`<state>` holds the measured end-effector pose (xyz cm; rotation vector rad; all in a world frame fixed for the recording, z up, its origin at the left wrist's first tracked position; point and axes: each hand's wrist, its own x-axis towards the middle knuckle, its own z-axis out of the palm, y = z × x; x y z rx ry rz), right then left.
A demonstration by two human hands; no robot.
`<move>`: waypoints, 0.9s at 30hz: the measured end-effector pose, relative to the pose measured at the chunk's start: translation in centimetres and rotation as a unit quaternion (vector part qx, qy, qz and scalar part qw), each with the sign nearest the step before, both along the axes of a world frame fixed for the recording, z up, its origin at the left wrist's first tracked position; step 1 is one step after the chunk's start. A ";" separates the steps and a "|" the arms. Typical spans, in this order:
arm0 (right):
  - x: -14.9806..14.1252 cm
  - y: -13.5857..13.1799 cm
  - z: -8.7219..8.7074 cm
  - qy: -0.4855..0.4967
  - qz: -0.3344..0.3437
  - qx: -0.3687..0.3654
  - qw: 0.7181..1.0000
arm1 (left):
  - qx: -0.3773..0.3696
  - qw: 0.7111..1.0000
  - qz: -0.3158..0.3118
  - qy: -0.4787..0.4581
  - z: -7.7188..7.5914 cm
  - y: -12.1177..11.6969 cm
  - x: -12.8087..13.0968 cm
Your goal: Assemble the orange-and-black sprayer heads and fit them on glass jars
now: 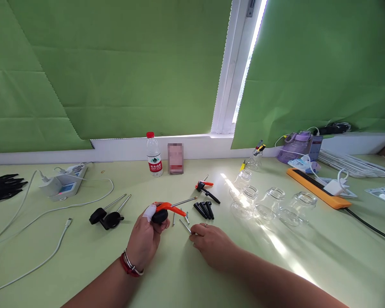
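Note:
My left hand (147,239), a white wrap on its thumb, is closed around a black round part with an orange lever (175,208) and a metal rod pointing right. Low over the table, my right hand (211,244) pinches one end of a thin metal pin (185,226). Beside that pin lie a few small metal pieces (174,219), partly behind the lever. Several black plastic handles (204,210) lie just beyond my right hand. Farther back rests another black piece with an orange lever (206,188). To the left are two black round parts with metal rods (112,219).
Several clear glass jars (271,203) stand at right, near an orange power strip (319,188). A water bottle (154,158) and a pink box (175,158) stand at the back. White cables (56,209) and black gloves (6,188) lie at left.

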<state>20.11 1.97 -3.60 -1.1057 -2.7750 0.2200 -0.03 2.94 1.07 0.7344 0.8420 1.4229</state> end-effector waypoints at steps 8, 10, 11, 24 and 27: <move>0.5 -0.4 1.1 -0.027 0.114 0.119 0.986 | -0.001 1.000 -0.009 0.020 0.0 -0.3 0.4; 0.3 -0.6 1.2 -0.040 0.144 0.158 0.976 | 0.001 0.999 -0.022 0.025 -0.1 -0.4 0.5; 0.2 -0.8 1.3 -0.045 0.156 0.175 0.971 | 0.001 0.999 -0.029 0.029 -0.2 -0.4 0.6; -1.2 -3.5 2.3 0.046 0.217 0.206 0.953 | -0.043 0.976 -0.205 0.055 -0.6 -1.6 1.2; -1.1 -3.6 3.1 0.190 0.172 0.140 0.956 | -0.059 0.970 -0.232 0.035 -0.8 -1.6 1.3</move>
